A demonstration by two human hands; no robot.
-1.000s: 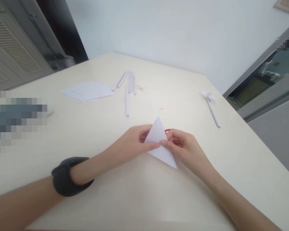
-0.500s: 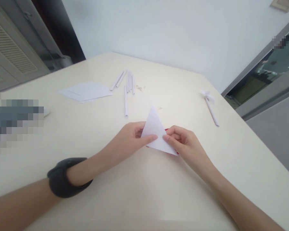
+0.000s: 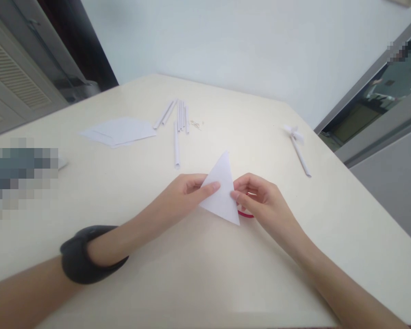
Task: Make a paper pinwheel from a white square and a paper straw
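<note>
A white paper folded into a triangle (image 3: 222, 189) stands tilted just above the cream table (image 3: 198, 274), one tip up and one tip down to the right. My left hand (image 3: 183, 194) pinches its left edge with thumb and fingers. My right hand (image 3: 260, 201) pinches its right edge. A red object (image 3: 245, 214), partly hidden, lies under my right hand; I cannot make out what it is. A dark band (image 3: 84, 256) sits on my left wrist.
Flat white sheets (image 3: 118, 131) lie at the back left. Several rolled paper sticks (image 3: 178, 119) lie beside them, with small pins (image 3: 196, 124) nearby. A paper pinwheel on a stick (image 3: 298, 146) rests near the right edge. A blurred patch (image 3: 18, 176) sits at the left.
The triangle has turned between my fingers, its lower tip swinging in and shortening, then pointing down to the right. Both hands shifted slightly up the table.
</note>
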